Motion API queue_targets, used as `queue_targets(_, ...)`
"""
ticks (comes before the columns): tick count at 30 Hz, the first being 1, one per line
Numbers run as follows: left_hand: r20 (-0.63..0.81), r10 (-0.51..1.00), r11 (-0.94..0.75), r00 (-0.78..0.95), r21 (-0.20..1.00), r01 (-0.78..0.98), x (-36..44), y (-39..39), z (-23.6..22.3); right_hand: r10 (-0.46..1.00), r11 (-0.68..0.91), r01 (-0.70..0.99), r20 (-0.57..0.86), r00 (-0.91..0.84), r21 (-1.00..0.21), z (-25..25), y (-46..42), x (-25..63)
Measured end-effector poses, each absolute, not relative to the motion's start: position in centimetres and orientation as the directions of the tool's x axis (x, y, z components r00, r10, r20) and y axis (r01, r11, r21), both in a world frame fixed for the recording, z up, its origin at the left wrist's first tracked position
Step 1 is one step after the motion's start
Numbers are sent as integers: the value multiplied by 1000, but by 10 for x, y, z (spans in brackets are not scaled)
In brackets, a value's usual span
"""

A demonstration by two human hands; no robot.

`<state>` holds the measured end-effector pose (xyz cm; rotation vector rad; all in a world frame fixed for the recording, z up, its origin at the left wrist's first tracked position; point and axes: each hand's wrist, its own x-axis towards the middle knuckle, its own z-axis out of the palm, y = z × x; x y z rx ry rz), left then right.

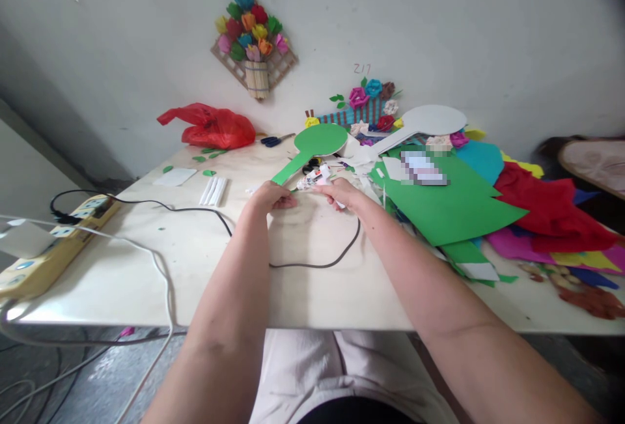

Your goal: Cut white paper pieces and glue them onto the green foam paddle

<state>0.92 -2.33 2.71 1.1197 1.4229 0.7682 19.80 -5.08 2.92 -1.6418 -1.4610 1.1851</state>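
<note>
A green paddle-shaped cutout with a round head and a long strip handle lies toward the back of the table. My left hand is closed at the near end of that handle, its fingertips partly hidden. My right hand grips a white hot glue gun, whose front points left toward the handle. A black cord loops from below the right hand across the table. White glue sticks lie to the left of my left hand.
A yellow power strip and white cable lie at left. Behind are a red plastic bag and scissors. At right, green sheets, a phone, a grey paddle cutout and red cloth-like material pile up.
</note>
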Motion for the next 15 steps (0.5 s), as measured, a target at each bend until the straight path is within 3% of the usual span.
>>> queue_targets(15, -341, 937, 319, 81, 926, 202, 5, -15, 20, 969, -181, 552, -51, 242, -814, 26, -28, 226)
